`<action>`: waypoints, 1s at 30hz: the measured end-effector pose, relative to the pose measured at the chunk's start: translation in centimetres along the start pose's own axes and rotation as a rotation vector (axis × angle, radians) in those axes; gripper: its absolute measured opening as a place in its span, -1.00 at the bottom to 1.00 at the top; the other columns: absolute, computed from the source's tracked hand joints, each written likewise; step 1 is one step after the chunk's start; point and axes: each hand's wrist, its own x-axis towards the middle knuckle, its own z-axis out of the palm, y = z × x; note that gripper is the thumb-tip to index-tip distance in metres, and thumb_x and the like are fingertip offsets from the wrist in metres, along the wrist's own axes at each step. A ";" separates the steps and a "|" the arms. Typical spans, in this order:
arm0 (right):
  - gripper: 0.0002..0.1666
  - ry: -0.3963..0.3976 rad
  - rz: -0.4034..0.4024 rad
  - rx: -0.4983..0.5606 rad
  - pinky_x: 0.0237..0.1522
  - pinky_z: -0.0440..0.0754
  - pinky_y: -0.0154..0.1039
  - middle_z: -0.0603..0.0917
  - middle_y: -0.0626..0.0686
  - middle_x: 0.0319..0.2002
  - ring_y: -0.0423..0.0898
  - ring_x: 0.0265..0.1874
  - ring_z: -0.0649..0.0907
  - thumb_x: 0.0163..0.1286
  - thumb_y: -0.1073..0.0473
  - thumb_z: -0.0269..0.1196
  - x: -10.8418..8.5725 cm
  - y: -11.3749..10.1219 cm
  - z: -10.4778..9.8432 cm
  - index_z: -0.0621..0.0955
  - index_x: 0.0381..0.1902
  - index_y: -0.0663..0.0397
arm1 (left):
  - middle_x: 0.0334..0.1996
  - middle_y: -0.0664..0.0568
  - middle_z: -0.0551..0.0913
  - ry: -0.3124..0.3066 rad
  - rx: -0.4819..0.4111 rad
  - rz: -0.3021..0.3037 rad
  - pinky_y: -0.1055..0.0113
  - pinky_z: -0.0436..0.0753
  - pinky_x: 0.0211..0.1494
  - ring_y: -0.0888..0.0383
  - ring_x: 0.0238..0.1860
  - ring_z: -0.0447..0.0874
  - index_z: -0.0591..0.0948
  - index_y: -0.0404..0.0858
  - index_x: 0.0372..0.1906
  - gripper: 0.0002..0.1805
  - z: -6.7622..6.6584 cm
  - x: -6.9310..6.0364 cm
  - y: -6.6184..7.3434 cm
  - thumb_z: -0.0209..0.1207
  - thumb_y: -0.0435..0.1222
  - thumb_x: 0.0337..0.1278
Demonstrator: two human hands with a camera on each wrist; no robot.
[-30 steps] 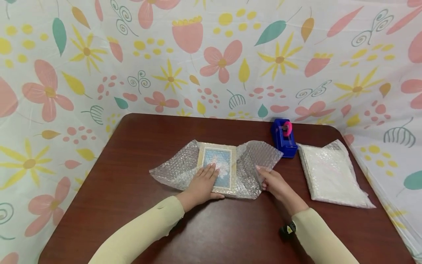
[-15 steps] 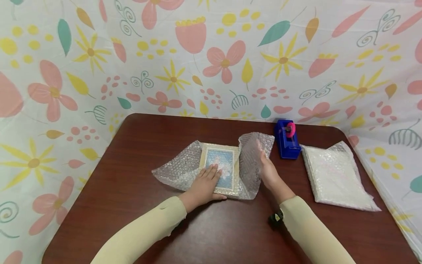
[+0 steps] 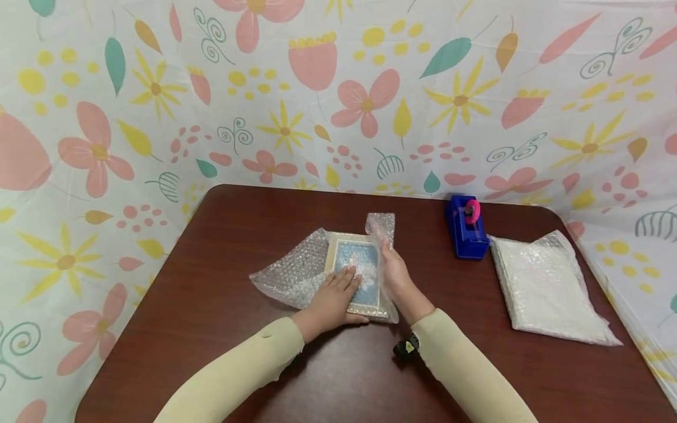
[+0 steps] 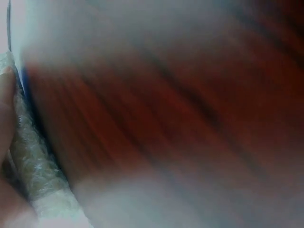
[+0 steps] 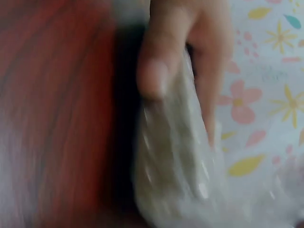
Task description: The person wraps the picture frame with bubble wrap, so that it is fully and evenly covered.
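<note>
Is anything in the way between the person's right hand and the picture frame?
Yes: a flap of bubble wrap stands at the right side of the picture frame, between it and the right hand. The blue tape dispenser is off to the side.

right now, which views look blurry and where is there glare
Head view: fairly sharp, pale sheen on the reddish-brown wooden table, glints on the clear bubble wrap; left wrist view: blurred, pale haze over the table; right wrist view: bare right hand soft, small highlights along the wrap.
</note>
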 end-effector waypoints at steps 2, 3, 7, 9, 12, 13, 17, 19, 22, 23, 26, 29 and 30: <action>-0.18 0.034 0.062 -0.055 0.69 -0.37 0.11 -0.24 0.26 0.67 0.19 0.68 -0.27 0.69 -0.12 -0.34 -0.1 0.1 0.7 -0.11 0.62 0.36 | 0.63 -0.19 0.15 0.002 -0.001 0.003 -0.04 0.24 0.67 -0.09 0.65 0.12 0.24 -0.25 0.59 0.08 -0.1 0.1 0.0 0.23 0.34 0.16; -0.18 0.047 0.096 -0.087 0.69 -0.36 0.13 -0.24 0.28 0.67 0.21 0.68 -0.27 0.70 -0.12 -0.33 -0.1 0.2 0.9 -0.11 0.62 0.35 | 0.63 -0.18 0.14 0.001 -0.002 0.005 -0.04 0.24 0.67 -0.09 0.66 0.11 0.23 -0.24 0.59 0.08 -0.1 0.2 -0.1 0.23 0.34 0.16; -0.21 0.024 0.162 -0.210 0.68 -0.32 0.22 -0.28 0.29 0.67 0.27 0.67 -0.26 0.72 -0.11 -0.36 -0.1 0.6 1.2 -0.15 0.64 0.28 | 0.63 -0.18 0.14 0.003 -0.004 0.022 -0.05 0.24 0.66 -0.09 0.66 0.11 0.23 -0.24 0.59 0.08 -0.2 0.5 0.0 0.23 0.34 0.16; -0.22 -0.008 0.173 -0.259 0.67 -0.31 0.25 -0.31 0.27 0.67 0.27 0.66 -0.28 0.72 -0.11 -0.38 -0.1 0.9 1.1 -0.20 0.65 0.23 | 0.63 -0.18 0.15 0.004 -0.001 0.033 -0.06 0.26 0.65 -0.09 0.65 0.12 0.24 -0.23 0.59 0.08 -0.3 0.6 0.1 0.24 0.33 0.15; -0.21 -0.051 0.187 -0.330 0.66 -0.33 0.27 -0.37 0.24 0.67 0.26 0.67 -0.29 0.72 -0.13 -0.38 -0.1 1.4 1.2 -0.26 0.66 0.15 | 0.62 -0.20 0.18 0.004 0.008 0.044 -0.06 0.29 0.63 -0.10 0.64 0.15 0.25 -0.24 0.59 0.08 -0.4 0.6 0.3 0.25 0.33 0.14; -0.21 -0.063 0.194 -0.366 0.65 -0.35 0.29 -0.38 0.20 0.68 0.25 0.66 -0.31 0.72 -0.15 -0.38 0.0 1.5 1.2 -0.26 0.67 0.10 | 0.62 -0.20 0.18 0.001 0.010 0.044 -0.06 0.30 0.63 -0.10 0.64 0.15 0.24 -0.25 0.59 0.09 -0.4 0.6 0.3 0.24 0.33 0.14; -0.24 -0.084 0.188 -0.481 0.61 -0.44 0.35 -0.35 0.16 0.69 0.29 0.64 -0.40 0.73 -0.14 -0.38 0.1 2.0 1.7 -0.14 0.67 0.11 | 0.62 -0.22 0.15 -0.013 0.000 0.039 -0.06 0.27 0.64 -0.11 0.65 0.12 0.22 -0.27 0.60 0.10 -0.4 0.5 0.2 0.23 0.33 0.16; -0.26 -0.096 0.186 -0.514 0.59 -0.49 0.37 -0.35 0.16 0.69 0.33 0.62 -0.44 0.73 -0.11 -0.37 0.1 2.1 1.9 -0.09 0.66 0.13 | 0.62 -0.21 0.16 -0.013 0.001 0.038 -0.07 0.28 0.64 -0.11 0.65 0.12 0.22 -0.26 0.60 0.10 -0.4 0.5 0.1 0.23 0.34 0.15; -0.28 -0.119 0.180 -0.552 0.57 -0.51 0.39 -0.36 0.21 0.68 0.35 0.61 -0.45 0.73 -0.09 -0.36 0.3 2.3 2.0 -0.08 0.67 0.11 | 0.61 -0.20 0.18 -0.013 -0.006 0.039 -0.08 0.28 0.64 -0.12 0.65 0.12 0.23 -0.25 0.59 0.09 -0.4 0.5 0.0 0.25 0.33 0.15; -0.29 -0.129 0.179 -0.562 0.58 -0.51 0.38 -0.36 0.21 0.68 0.34 0.62 -0.45 0.73 -0.09 -0.36 0.4 2.3 2.0 -0.09 0.67 0.09 | 0.62 -0.19 0.18 -0.015 -0.008 0.038 -0.08 0.28 0.64 -0.12 0.65 0.11 0.22 -0.25 0.60 0.09 -0.4 0.5 0.0 0.25 0.32 0.15; -0.29 -0.152 0.169 -0.615 0.60 -0.49 0.35 -0.33 0.27 0.67 0.32 0.64 -0.40 0.74 -0.07 -0.37 0.6 2.3 2.1 -0.11 0.66 0.12 | 0.62 -0.18 0.17 -0.018 -0.011 0.037 -0.08 0.29 0.63 -0.11 0.66 0.10 0.23 -0.25 0.60 0.08 -0.4 0.4 0.0 0.25 0.31 0.15; -0.30 -0.176 0.178 -0.653 0.62 -0.48 0.31 -0.31 0.28 0.67 0.29 0.65 -0.37 0.74 -0.04 -0.36 0.7 2.1 2.1 -0.10 0.66 0.15 | 0.63 -0.17 0.16 -0.019 -0.009 0.042 -0.09 0.30 0.63 -0.11 0.66 0.09 0.24 -0.26 0.59 0.08 -0.4 0.4 0.0 0.25 0.31 0.16; -0.30 -0.186 0.188 -0.664 0.61 -0.48 0.32 -0.31 0.27 0.67 0.29 0.65 -0.37 0.74 -0.04 -0.37 0.7 2.1 2.1 -0.10 0.66 0.14 | 0.63 -0.17 0.16 -0.020 -0.009 0.044 -0.09 0.30 0.63 -0.12 0.66 0.09 0.24 -0.26 0.59 0.08 -0.4 0.4 0.0 0.25 0.31 0.16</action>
